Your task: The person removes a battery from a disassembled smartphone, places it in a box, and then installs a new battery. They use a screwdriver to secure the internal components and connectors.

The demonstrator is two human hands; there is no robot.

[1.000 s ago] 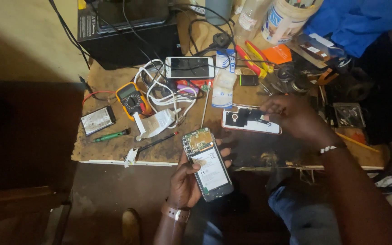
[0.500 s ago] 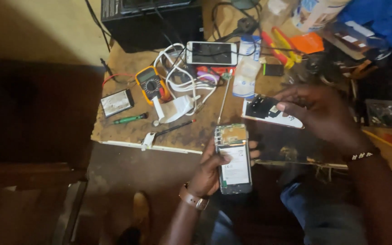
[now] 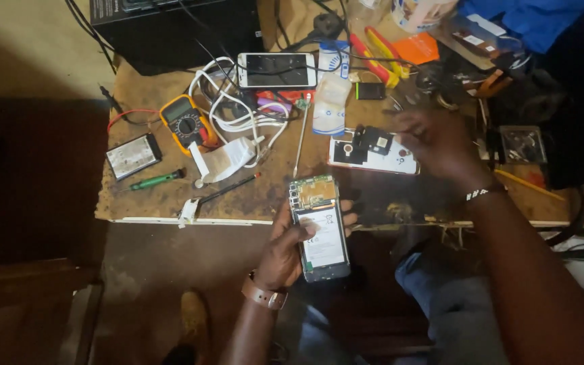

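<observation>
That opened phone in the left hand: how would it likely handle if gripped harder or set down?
The opened phone shows a bare circuit board and battery, so it is probably fragile; squeezing could harm exposed parts. It looks flat and stiff, unlikely to roll. The left hand holds it by the edges, which seems the safer grip.

A white smartphone (image 3: pixel 276 69) lies face up at the back of the counter (image 3: pixel 163 203), its dark rectangular screen crossed by a black cable. Just left of it, the yellow multimeter (image 3: pixel 185 124) shows a small grey display above its dial. Further left lies a flat battery (image 3: pixel 132 156) with a pale label. The opened phone (image 3: pixel 320 228) at the counter's front edge carries a white battery label. A clear plastic pouch (image 3: pixel 332 103), possibly a wipe packet, sits right of the smartphone.
</observation>
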